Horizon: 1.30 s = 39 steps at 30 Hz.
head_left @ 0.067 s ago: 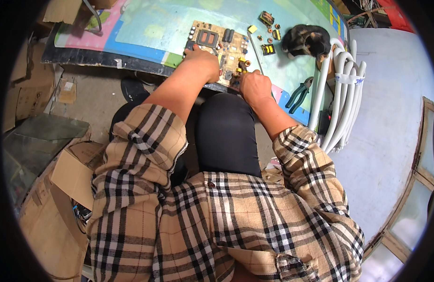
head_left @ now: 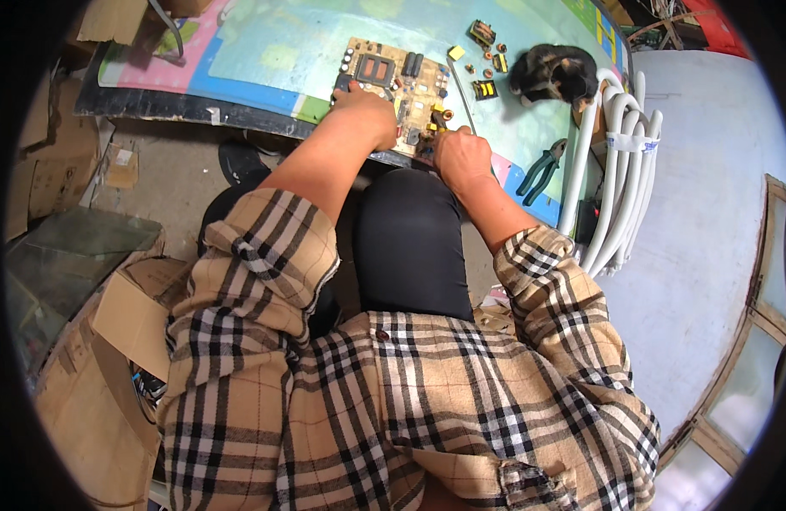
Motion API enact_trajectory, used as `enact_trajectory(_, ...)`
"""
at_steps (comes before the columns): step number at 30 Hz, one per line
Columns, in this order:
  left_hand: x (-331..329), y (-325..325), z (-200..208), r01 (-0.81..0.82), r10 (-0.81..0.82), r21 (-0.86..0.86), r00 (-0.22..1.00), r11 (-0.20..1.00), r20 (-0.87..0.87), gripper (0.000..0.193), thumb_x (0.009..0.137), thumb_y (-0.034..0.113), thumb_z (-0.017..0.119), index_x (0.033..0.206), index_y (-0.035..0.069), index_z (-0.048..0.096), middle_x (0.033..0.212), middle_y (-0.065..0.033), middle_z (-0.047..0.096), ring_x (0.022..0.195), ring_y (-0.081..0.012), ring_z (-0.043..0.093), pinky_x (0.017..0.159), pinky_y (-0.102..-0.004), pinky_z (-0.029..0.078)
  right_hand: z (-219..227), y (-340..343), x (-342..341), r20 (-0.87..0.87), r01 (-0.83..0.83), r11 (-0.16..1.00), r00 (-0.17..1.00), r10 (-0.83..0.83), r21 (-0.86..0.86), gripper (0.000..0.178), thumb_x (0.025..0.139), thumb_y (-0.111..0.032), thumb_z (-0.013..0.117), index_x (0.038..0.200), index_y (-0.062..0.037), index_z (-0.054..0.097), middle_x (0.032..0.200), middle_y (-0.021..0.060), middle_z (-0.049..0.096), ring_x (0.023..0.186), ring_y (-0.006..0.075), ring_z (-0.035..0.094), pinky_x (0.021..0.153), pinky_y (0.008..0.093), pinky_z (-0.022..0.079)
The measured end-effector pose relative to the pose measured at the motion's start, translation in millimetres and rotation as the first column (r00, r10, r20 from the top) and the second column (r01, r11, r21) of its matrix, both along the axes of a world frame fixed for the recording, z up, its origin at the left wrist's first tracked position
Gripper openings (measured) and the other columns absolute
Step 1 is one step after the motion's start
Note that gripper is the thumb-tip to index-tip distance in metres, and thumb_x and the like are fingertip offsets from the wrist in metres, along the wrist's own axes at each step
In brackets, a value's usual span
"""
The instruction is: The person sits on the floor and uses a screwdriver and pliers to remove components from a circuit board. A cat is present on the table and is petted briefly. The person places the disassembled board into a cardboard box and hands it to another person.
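Note:
A tan circuit board (head_left: 423, 89) lies at the near edge of the table, crowded with capacitors, coils and a large dark square transformer. My left hand (head_left: 363, 115) grips the board's near left side, thumb and fingers closed at its edge; the fingertips are partly hidden. On the board's near right corner, my right hand (head_left: 463, 155) is closed around a dark-tipped hand tool (head_left: 441, 124). The tool's tip meets the board beside a copper coil and small yellow parts. Most of the tool is hidden in the fist. A thin metal rod (head_left: 465, 95) slants past the knuckles.
Several loose coils and transformers (head_left: 485, 88) lie right of the board, near a curled-up black, white and orange cat (head_left: 555, 75). Green-handled pliers (head_left: 543, 172) rest on the table. Bundled white tubing (head_left: 623, 170) stands at its right edge. Cardboard boxes (head_left: 129, 324) sit at lower left.

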<state>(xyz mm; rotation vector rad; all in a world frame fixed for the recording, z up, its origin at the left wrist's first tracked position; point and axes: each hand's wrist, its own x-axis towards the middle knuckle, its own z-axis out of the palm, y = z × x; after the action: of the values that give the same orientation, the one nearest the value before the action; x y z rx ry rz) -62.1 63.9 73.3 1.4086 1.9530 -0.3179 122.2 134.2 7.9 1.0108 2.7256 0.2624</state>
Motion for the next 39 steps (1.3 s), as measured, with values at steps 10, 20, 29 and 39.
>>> enact_trajectory(10, 0.4, 0.2, -7.2, -0.049, 0.049, 0.029, 0.999, 0.998, 0.004, 0.053, 0.093, 0.031, 0.061, 0.135, 0.000, 0.057, 0.147, -0.0271, 0.044, 0.145, -0.0469, 0.027, 0.117, -0.0600, 0.023, 9.3, -6.6, -3.1, -0.187, 0.220, 0.975, 0.958, -0.219, -0.016, 0.025, 0.095, -0.023, 0.051, 0.099, -0.0005, 0.062, 0.087, 0.0185, 0.069, 0.076, 0.0340, 0.071, 0.070, 0.0429, 0.058)
enact_trajectory(20, 0.8, -2.4, 2.7, 0.025, -0.025, 0.014, 1.000, 1.000, -0.017, 0.052, 0.093, 0.033, 0.061, 0.134, 0.000, 0.058, 0.147, -0.0245, 0.046, 0.146, -0.0455, 0.025, 0.117, -0.0597, 0.021, -0.1, 7.8, -6.6, -0.035, 0.390, 0.792, 0.888, -0.459, -0.470, 0.039, 0.096, -0.031, 0.053, 0.104, 0.0015, 0.071, 0.101, 0.0244, 0.071, 0.098, 0.0394, 0.068, 0.086, 0.0462, 0.053)
enact_trajectory(29, 2.3, 3.8, -3.7, -0.025, 0.025, -0.034, 1.000, 0.999, 0.013, 0.052, 0.094, 0.034, 0.062, 0.139, 0.007, 0.056, 0.156, -0.0254, 0.031, 0.144, -0.0535, 0.020, 0.112, -0.0602, 0.033, -16.4, 12.3, 13.8, -0.112, 0.273, 0.322, 0.579, -0.808, -0.906, 0.042, 0.099, -0.037, 0.053, 0.101, 0.0022, 0.070, 0.088, 0.0203, 0.072, 0.063, 0.0238, 0.066, 0.059, 0.0365, 0.050)
enact_trajectory(39, 2.0, 3.3, -5.6, -0.023, 0.023, 0.011, 1.000, 1.000, -0.011, 0.056, 0.091, 0.039, 0.063, 0.136, 0.005, 0.057, 0.148, -0.0263, 0.041, 0.141, -0.0474, 0.030, 0.113, -0.0569, 0.032, 23.4, 3.9, 1.9, 0.076, 0.447, 0.826, 0.890, -0.450, -0.344, 0.049, 0.097, -0.043, 0.044, 0.107, -0.0053, 0.073, 0.108, 0.0225, 0.070, 0.106, 0.0379, 0.066, 0.092, 0.0450, 0.051)
